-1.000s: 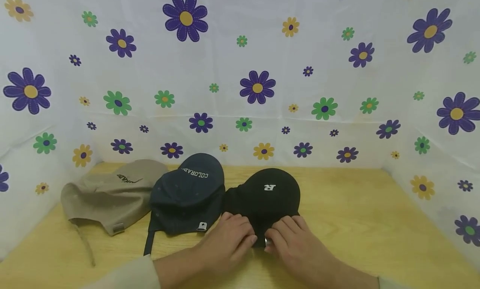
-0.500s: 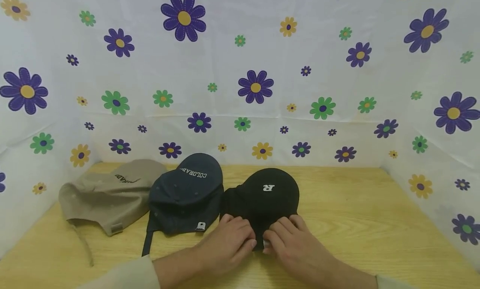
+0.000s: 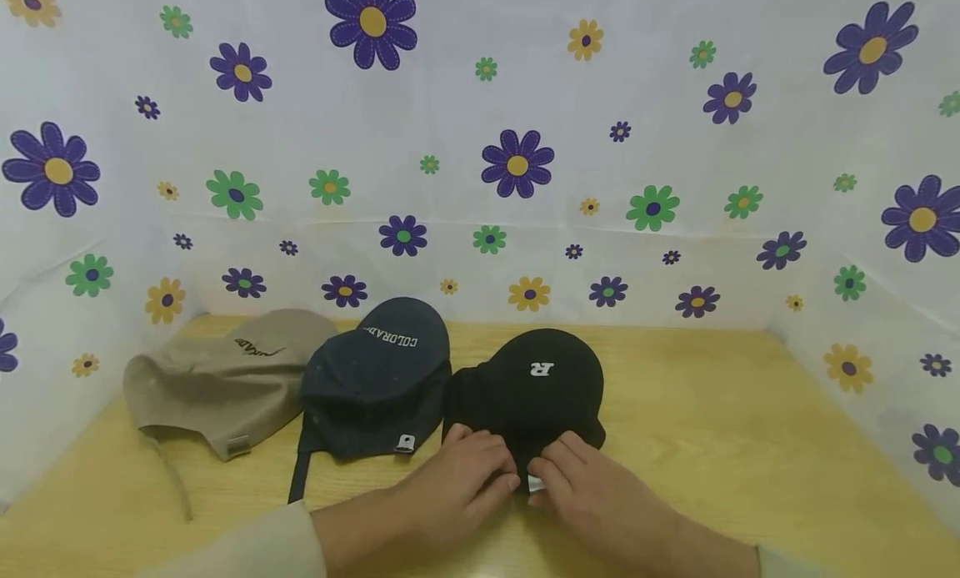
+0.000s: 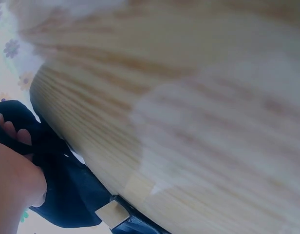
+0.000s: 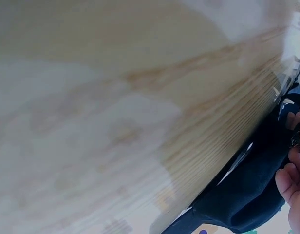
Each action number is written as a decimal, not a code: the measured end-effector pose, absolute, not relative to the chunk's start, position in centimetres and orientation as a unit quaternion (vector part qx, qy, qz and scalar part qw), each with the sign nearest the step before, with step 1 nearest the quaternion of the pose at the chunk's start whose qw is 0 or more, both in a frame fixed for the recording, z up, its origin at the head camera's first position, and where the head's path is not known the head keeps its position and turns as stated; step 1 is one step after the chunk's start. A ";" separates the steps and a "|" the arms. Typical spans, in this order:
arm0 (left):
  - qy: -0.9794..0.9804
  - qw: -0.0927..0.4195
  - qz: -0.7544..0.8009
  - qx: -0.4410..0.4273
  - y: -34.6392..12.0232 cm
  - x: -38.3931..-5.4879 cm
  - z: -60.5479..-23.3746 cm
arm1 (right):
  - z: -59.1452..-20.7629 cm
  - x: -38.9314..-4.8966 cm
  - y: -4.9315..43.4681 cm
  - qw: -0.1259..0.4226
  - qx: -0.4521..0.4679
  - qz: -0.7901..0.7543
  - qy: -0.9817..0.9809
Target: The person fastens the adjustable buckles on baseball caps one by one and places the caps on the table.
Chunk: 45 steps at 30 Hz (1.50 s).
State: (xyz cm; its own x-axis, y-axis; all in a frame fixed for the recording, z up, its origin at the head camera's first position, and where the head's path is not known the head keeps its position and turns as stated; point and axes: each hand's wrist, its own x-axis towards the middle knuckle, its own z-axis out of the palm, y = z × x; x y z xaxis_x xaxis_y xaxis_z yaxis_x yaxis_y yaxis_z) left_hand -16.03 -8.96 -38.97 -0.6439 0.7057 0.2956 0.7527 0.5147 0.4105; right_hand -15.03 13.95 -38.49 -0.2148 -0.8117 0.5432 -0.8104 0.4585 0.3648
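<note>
A black baseball cap (image 3: pixel 551 394) with a white R lies in front of me in the head view, its rear side towards me. My left hand (image 3: pixel 465 482) grips the cap's near edge on the left, fingers bent over the fabric. On the other side of a short gap, my right hand (image 3: pixel 592 486) pinches the near edge beside a shiny metal buckle (image 3: pixel 536 484). Dark fabric (image 4: pixel 67 190) meets the left fingers in the left wrist view. The right wrist view has the right fingertips (image 5: pixel 286 183) against the cap (image 5: pixel 252 190). Both palms are hidden.
Left of the black cap lies a navy cap (image 3: pixel 382 386) lettered in white, its strap hanging towards me. Farther left is a beige cap (image 3: pixel 225 386) with a loose strap. All lie on a wooden table (image 3: pixel 720 444) enclosed by a flower-printed cloth (image 3: pixel 450 111).
My head view has tilted down slightly. The right fingers have shifted a little, and more of the cap's right edge and the buckle shows. The left hand keeps its hold.
</note>
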 end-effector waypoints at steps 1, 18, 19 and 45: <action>-0.868 0.045 -0.259 -0.422 -9.0 -16.2 -38.8 | -38.3 -15.1 13.9 0.351 0.520 -0.005 -0.779; -0.874 0.071 -0.203 -0.436 -8.9 -16.9 -38.7 | -37.8 -15.0 14.6 0.285 0.503 -0.147 -0.802; -0.875 0.068 -0.204 -0.434 -9.0 -16.9 -38.7 | -37.8 -15.0 14.7 0.280 0.503 -0.160 -0.802; -0.868 -0.025 -0.296 -0.398 -9.0 -16.5 -39.2 | -38.6 -13.8 12.9 -0.002 0.243 0.251 -0.937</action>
